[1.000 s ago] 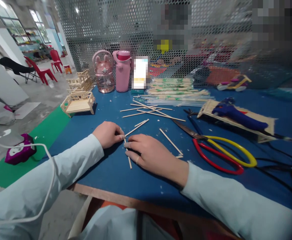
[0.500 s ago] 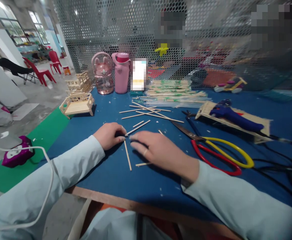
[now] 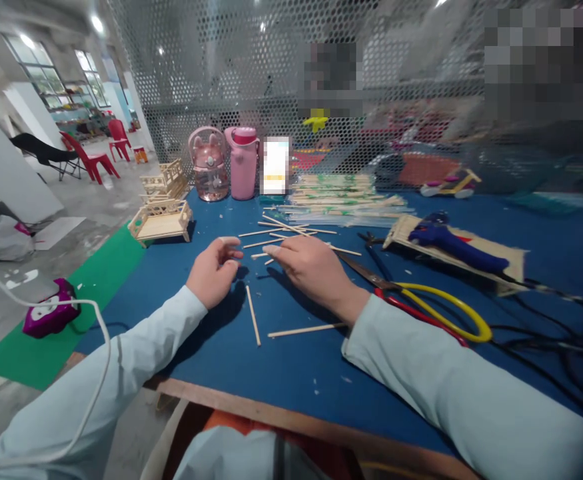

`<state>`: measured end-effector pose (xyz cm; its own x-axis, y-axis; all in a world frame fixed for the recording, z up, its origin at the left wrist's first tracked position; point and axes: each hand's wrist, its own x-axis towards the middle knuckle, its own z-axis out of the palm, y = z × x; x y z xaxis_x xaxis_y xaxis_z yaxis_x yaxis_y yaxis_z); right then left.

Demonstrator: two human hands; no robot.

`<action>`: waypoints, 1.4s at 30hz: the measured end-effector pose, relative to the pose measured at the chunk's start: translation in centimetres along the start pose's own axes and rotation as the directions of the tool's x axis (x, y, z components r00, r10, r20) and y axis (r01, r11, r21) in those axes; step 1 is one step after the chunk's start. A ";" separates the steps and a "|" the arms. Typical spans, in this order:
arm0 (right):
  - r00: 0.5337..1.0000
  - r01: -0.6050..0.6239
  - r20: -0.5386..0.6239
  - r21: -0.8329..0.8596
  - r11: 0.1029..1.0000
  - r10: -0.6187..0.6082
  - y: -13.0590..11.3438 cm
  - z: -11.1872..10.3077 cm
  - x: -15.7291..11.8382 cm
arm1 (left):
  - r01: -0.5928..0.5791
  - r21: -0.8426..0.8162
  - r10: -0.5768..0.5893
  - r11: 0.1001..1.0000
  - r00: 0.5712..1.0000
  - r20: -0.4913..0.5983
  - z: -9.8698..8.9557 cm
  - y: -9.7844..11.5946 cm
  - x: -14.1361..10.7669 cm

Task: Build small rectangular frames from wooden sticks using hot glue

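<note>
My left hand [image 3: 215,272] hovers over the blue tabletop, its thumb and fingers apart with nothing between them. To its right, my right hand [image 3: 314,270] has its fingers closed at a thin wooden stick [image 3: 258,256], whose left end pokes out past the fingertips; the rest is hidden. A second short stick end shows just below those fingertips. Nearer to me, one loose stick [image 3: 253,316] lies almost upright in view, and another stick [image 3: 306,329] lies crosswise by my right cuff. Several more sticks [image 3: 291,230] lie crossed beyond my hands.
Scissors [image 3: 421,300] with yellow and red handles and dark pliers [image 3: 376,253] lie right. A blue glue gun [image 3: 461,243] rests on a wooden piece, cables trailing. Bundled sticks [image 3: 336,197], a pink bottle [image 3: 244,167] and small wooden furniture models [image 3: 164,223] stand behind.
My left hand has drawn back leftward and opened. The right hand has moved up and away over the sticks, uncovering more of the crosswise stick. The view has shifted slightly.
</note>
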<state>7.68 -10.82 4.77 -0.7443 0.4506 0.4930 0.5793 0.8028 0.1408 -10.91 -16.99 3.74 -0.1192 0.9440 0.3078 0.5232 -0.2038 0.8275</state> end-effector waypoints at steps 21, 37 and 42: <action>0.913 -0.374 0.112 0.608 0.700 0.391 0.3 -3.0 -1.6 | -0.152 0.513 0.218 0.845 0.973 -0.072 0.7 3.6 0.5; 0.921 -0.370 0.098 0.528 0.765 0.378 0.9 -2.3 -2.1 | 0.000 0.596 -0.250 0.803 0.908 0.337 1.2 2.3 0.9; 0.903 -0.364 0.040 0.598 0.714 0.427 0.8 -2.8 -2.3 | 0.048 0.379 -0.155 0.924 0.954 0.255 1.6 2.8 2.2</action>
<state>10.73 -12.31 6.14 -0.4383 0.7656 0.4708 0.4859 0.6426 -0.5925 -8.30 -15.09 5.99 0.0208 0.9987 0.0458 0.7974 -0.0442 0.6019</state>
